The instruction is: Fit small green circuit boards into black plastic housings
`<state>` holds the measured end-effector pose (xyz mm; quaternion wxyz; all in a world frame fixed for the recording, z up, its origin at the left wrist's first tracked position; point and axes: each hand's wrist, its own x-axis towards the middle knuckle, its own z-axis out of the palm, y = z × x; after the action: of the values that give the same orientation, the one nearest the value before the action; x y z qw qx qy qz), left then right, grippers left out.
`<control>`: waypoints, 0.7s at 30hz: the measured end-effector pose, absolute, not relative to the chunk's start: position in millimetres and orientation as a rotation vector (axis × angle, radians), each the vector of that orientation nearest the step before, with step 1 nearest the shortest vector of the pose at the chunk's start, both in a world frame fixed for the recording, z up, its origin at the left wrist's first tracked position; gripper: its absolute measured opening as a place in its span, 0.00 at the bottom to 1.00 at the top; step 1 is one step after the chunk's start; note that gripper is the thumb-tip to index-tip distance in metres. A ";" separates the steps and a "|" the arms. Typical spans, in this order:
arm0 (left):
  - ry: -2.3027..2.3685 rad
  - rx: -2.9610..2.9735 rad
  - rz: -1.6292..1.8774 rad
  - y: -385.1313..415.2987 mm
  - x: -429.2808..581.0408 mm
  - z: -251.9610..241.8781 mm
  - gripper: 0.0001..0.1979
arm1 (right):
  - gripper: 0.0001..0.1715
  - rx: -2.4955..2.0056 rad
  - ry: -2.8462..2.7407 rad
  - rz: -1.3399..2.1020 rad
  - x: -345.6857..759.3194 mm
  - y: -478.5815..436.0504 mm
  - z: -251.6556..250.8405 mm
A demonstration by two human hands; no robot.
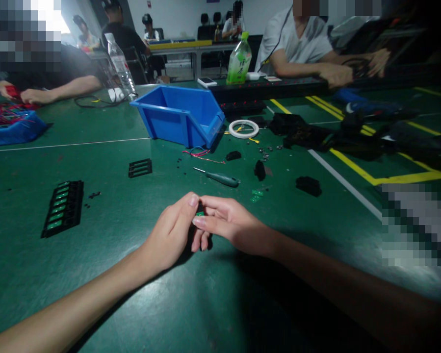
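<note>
My left hand (175, 226) and my right hand (230, 223) meet above the green table, both closed around one small black part with a green circuit board (200, 214). Fingers cover most of it, so its full shape is hidden. Just beyond them lies a green-handled screwdriver (222, 178), its tip pointing left. A few small green boards (257, 196) rest to the right of it. Off to the left is a black frame (63, 208) with a row of green boards set in it. A smaller black slotted frame (140, 167) lies farther back.
A blue bin (165, 120) stands behind the screwdriver, beside a white tape ring (244, 129). Black housings (308, 186), loose screws (266, 154) and thin wires (201, 155) are scattered around. Bottles (239, 61) stand farther back. Co-workers' arms (67, 89) reach over the table's far side.
</note>
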<state>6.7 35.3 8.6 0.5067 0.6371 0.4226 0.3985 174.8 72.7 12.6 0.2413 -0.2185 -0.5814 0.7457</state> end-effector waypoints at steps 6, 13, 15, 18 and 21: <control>1.026 1.530 0.958 35.5 5.9 8.1 0.26 | 0.16 -0.608 -1.586 2.037 175.0 72.7 12.6; 1.015 1.532 0.954 35.1 6.0 8.3 0.25 | 0.16 -0.603 -1.593 2.037 174.7 72.4 13.1; 1.014 1.531 0.956 35.2 6.2 8.3 0.25 | 0.15 -0.595 -1.590 2.035 174.6 72.3 12.9; 1.017 1.526 0.960 35.2 6.4 8.2 0.25 | 0.13 -0.597 -1.582 2.040 174.6 72.4 12.1; 1.016 1.523 0.965 35.0 6.7 8.5 0.25 | 0.12 -0.599 -1.581 2.040 174.6 72.8 11.5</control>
<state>6.7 35.0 8.5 0.5106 0.6327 0.4220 0.4010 174.6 72.8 11.5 0.2436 -0.2191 -0.5788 0.7468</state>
